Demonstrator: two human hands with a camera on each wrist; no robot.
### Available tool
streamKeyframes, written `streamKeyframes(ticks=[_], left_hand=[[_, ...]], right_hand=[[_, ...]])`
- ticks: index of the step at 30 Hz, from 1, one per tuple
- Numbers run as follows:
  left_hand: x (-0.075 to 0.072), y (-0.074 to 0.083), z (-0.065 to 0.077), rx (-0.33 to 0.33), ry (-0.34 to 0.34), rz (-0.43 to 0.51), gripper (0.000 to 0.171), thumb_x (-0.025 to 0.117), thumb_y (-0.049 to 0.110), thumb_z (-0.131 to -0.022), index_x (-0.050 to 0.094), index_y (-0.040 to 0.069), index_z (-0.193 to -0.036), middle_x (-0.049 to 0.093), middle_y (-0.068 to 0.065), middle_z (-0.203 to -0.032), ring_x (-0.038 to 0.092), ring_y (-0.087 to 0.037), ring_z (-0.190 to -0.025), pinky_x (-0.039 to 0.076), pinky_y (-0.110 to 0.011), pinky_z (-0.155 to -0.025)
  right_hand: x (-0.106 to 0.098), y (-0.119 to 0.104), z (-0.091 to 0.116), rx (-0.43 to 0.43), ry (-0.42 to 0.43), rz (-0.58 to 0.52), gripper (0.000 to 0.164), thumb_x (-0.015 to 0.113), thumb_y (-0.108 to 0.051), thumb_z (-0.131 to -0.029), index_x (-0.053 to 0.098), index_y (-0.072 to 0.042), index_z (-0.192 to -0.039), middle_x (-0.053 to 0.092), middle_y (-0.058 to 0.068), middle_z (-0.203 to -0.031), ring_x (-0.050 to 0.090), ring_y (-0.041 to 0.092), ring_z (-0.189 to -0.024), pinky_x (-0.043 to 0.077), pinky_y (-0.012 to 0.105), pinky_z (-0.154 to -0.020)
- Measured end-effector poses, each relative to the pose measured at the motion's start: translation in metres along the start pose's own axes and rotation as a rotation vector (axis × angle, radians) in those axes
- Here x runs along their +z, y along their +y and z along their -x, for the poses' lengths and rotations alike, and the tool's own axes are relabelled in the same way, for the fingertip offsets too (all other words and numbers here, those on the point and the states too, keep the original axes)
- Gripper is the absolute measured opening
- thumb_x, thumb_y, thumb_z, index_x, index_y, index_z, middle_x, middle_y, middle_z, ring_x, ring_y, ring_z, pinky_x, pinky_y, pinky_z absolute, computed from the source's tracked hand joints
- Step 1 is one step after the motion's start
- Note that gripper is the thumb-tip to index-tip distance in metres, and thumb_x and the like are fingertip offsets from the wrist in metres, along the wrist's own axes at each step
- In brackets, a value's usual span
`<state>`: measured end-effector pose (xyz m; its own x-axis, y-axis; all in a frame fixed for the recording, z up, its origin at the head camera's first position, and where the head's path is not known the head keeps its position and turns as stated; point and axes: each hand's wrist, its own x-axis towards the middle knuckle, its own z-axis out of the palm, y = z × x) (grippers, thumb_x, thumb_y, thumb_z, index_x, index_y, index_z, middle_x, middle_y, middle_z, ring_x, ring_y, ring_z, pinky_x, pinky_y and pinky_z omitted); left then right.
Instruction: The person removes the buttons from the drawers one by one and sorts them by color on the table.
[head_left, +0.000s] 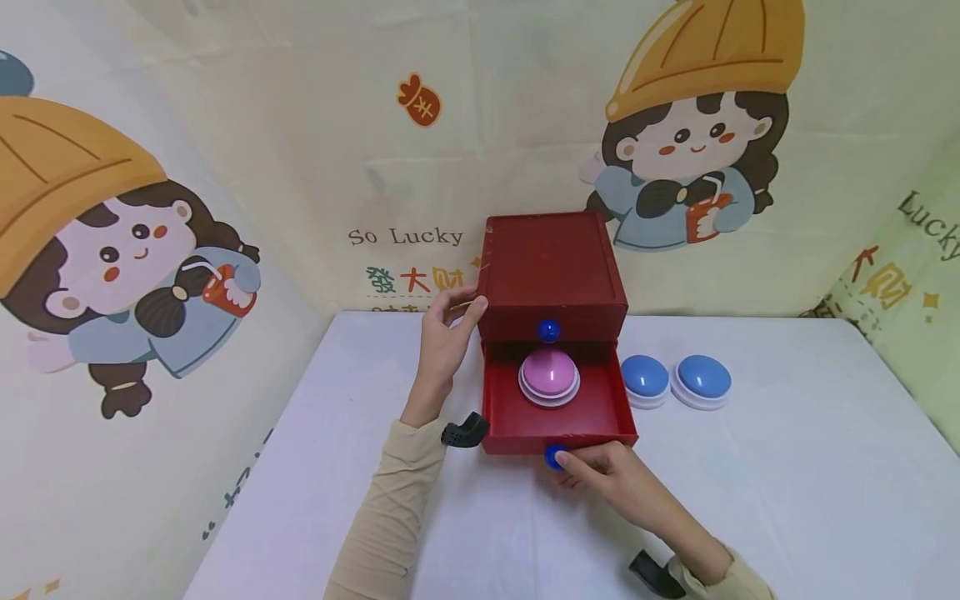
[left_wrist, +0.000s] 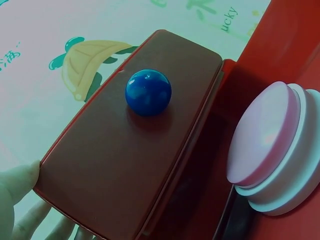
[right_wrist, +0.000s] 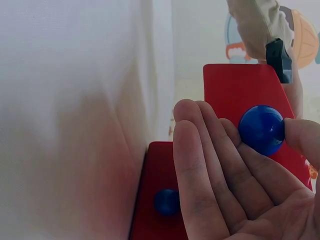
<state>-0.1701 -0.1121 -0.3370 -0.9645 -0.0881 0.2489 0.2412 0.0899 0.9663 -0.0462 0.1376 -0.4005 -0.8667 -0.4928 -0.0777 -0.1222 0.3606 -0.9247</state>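
A red two-drawer box (head_left: 551,258) stands near the back of the white table, its lower drawer (head_left: 600,417) pulled out. Inside that drawer sits a pink dome button (head_left: 549,372) on a white base. My right hand (head_left: 611,479) pinches the lower drawer's round blue knob (right_wrist: 262,130) between thumb and index finger; its other fingers extend past the knob. My left hand (head_left: 442,346) rests against the box's left side, thumb at the front edge, the other fingers partly hidden. Above the open drawer, the upper drawer, with its blue knob (left_wrist: 148,93), is closed.
Two blue dome buttons (head_left: 644,377) (head_left: 702,377) on white bases stand right of the drawer, the nearer one close beside its wall. A printed cloth (head_left: 300,167) hangs behind the table (head_left: 787,467). Black wrist devices (head_left: 465,430) show at both sleeves.
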Motion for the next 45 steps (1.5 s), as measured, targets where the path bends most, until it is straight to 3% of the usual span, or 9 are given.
streamKeyframes(ticks=[8, 20, 28, 34, 41, 45], left_hand=[[0.0, 0.0, 0.001, -0.011, 0.0, -0.012, 0.035, 0.07, 0.028, -0.094, 0.064, 0.012, -0.124, 0.063, -0.004, -0.123, 0.06, -0.022, -0.112, 0.048, -0.034, -0.087], [-0.001, 0.001, 0.001, -0.012, -0.008, -0.001, 0.037, 0.07, 0.029, -0.094, 0.063, 0.011, -0.125, 0.062, -0.007, -0.125, 0.059, -0.025, -0.114, 0.047, -0.035, -0.088], [-0.001, -0.001, 0.001, -0.006, -0.003, 0.001, 0.036, 0.071, 0.03, -0.093, 0.064, 0.011, -0.124, 0.062, -0.005, -0.123, 0.059, -0.026, -0.114, 0.047, -0.035, -0.088], [-0.001, 0.001, 0.001, -0.022, -0.013, 0.01, 0.04, 0.069, 0.026, -0.094, 0.062, 0.007, -0.128, 0.06, -0.011, -0.129, 0.057, -0.032, -0.118, 0.046, -0.034, -0.089], [0.002, 0.033, 0.013, -0.04, -0.018, 0.004, 0.037, 0.067, 0.017, -0.095, 0.06, -0.001, -0.127, 0.06, -0.016, -0.127, 0.057, -0.034, -0.118, 0.046, -0.032, -0.088], [0.002, 0.034, 0.013, -0.039, -0.022, -0.001, 0.036, 0.066, 0.017, -0.096, 0.06, 0.0, -0.127, 0.06, -0.016, -0.128, 0.056, -0.035, -0.119, 0.046, -0.032, -0.088]], right_hand=[[0.003, 0.0, 0.003, 0.003, 0.004, 0.007, 0.033, 0.058, -0.032, -0.1, 0.076, -0.005, -0.106, 0.074, -0.001, -0.089, 0.069, 0.017, -0.081, 0.058, 0.029, -0.075], [0.003, 0.001, 0.004, -0.03, 0.0, -0.049, 0.029, 0.057, -0.025, -0.101, 0.075, -0.002, -0.108, 0.075, 0.002, -0.092, 0.07, 0.021, -0.082, 0.058, 0.028, -0.075], [0.004, 0.0, 0.007, -0.017, 0.008, -0.017, 0.031, 0.059, -0.029, -0.1, 0.075, -0.003, -0.107, 0.075, 0.0, -0.09, 0.068, 0.011, -0.08, 0.059, 0.03, -0.076], [0.006, 0.0, 0.008, -0.02, 0.013, -0.005, 0.033, 0.058, -0.03, -0.101, 0.075, -0.003, -0.105, 0.075, 0.002, -0.09, 0.069, 0.012, -0.08, 0.059, 0.029, -0.076], [0.004, 0.0, 0.01, -0.028, 0.01, -0.021, 0.034, 0.057, -0.03, -0.101, 0.074, -0.002, -0.107, 0.075, 0.005, -0.093, 0.071, 0.021, -0.083, 0.059, 0.033, -0.077], [0.001, -0.002, 0.012, -0.028, 0.002, -0.05, 0.032, 0.057, -0.029, -0.101, 0.074, -0.002, -0.108, 0.074, 0.011, -0.096, 0.072, 0.026, -0.085, 0.06, 0.035, -0.077]])
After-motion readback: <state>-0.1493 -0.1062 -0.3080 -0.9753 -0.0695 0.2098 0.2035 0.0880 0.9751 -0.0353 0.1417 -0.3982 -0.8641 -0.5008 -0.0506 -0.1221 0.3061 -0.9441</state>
